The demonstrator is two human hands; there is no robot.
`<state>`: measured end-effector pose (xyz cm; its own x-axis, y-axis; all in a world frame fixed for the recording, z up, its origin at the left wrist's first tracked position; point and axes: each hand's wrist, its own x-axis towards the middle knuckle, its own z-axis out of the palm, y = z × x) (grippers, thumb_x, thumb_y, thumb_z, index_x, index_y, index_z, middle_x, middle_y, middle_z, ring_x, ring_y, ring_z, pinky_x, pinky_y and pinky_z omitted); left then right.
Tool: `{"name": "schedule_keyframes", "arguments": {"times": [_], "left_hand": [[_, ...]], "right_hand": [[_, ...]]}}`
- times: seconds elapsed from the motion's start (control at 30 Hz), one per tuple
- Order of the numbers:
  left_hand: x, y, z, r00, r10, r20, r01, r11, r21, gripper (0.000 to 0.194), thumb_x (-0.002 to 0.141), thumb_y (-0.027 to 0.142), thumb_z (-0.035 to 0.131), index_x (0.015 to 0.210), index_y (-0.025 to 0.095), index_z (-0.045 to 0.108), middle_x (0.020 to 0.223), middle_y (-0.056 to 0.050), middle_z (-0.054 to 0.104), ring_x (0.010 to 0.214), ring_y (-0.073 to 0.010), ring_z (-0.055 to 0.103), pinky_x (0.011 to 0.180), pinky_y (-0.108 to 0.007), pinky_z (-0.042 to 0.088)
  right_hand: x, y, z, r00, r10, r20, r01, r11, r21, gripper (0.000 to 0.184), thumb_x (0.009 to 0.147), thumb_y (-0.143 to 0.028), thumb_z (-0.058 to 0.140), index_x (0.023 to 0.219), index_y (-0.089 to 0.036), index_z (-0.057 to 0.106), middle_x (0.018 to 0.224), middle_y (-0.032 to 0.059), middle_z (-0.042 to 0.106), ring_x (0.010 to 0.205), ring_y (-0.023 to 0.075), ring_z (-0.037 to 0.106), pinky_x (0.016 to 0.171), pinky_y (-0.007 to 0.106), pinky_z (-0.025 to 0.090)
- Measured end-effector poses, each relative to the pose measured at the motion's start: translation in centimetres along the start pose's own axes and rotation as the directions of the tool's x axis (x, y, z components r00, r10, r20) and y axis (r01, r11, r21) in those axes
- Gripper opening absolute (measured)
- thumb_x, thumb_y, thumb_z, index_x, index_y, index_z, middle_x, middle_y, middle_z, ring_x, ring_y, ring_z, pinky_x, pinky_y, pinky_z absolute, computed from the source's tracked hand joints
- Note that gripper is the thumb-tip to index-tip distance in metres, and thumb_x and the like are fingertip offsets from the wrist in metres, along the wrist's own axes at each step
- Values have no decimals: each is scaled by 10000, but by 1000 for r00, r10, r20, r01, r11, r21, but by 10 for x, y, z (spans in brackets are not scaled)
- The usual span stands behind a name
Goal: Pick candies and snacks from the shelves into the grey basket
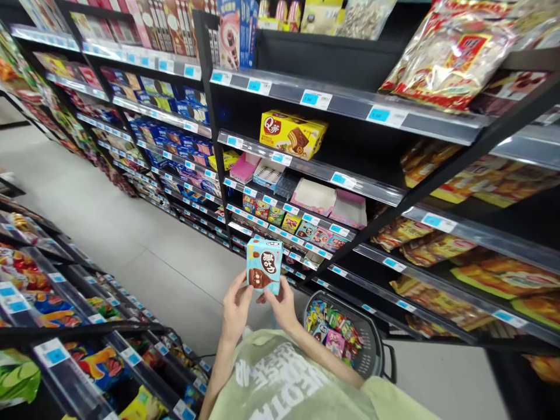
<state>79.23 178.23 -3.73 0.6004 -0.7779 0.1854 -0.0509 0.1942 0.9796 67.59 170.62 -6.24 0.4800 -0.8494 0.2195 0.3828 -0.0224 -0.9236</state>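
Observation:
A light-blue snack box (264, 265) with brown chocolate pictures is held up in front of my body, above the aisle floor. The fingers of my left hand (237, 303) grip its lower left side. On the lower right side, my right hand (280, 302) closes on the same box, thumb at the front. Some fingers of both hands are hidden behind it. Just beyond the box, small snack boxes (290, 222) of similar size line a lower shelf. Below my right forearm stands a dark grey basket (373, 344) filled with colourful packets, including a pink box (335, 343).
Black shelving with price-tag strips (315, 99) runs along the far side. A yellow cake box (292, 135) and open display trays (314, 196) sit on it. Bagged snacks (455, 58) fill the right. Another shelf rack (56, 350) borders the left, with grey tiled floor (144, 256) between.

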Motion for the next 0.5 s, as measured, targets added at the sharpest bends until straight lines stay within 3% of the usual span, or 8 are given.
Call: {"name": "schedule_keyframes", "arguments": {"times": [0.17,0.3,0.43,0.5], "left_hand": [[-1,7,3,991,73,108,-82,994,75,569,902,379,644,1424,219,483,1476,-123,488,1362,-271,470,1066,-390,478],[-2,14,10,977,153,147,-182,960,211,692,863,337,689,1481,270,385,1531,-110,405,1403,-271,410,1104,-414,435],[-6,16,21,965,228,133,-260,910,324,766,828,262,702,1503,288,340,1563,-105,329,1445,-277,335,1159,-446,360],[-8,15,25,963,244,115,-268,905,329,866,778,243,744,1521,279,300,1574,-114,301,1461,-292,301,1183,-468,317]], "right_hand": [[-4,3,-4,996,21,-84,-30,993,-114,346,856,-402,700,1070,-204,514,923,13,647,605,127,637,605,274,563],[-1,3,-1,988,-38,-147,12,984,-176,328,848,-400,700,1064,-205,548,972,37,651,827,174,651,697,272,563],[-5,2,-3,997,-34,-76,20,984,-180,300,869,-379,669,1094,-222,546,940,33,660,765,183,658,653,294,566],[-9,-1,-8,991,-133,15,132,955,-266,374,839,-331,704,1170,-233,560,1068,64,664,915,218,671,781,346,575]]}}
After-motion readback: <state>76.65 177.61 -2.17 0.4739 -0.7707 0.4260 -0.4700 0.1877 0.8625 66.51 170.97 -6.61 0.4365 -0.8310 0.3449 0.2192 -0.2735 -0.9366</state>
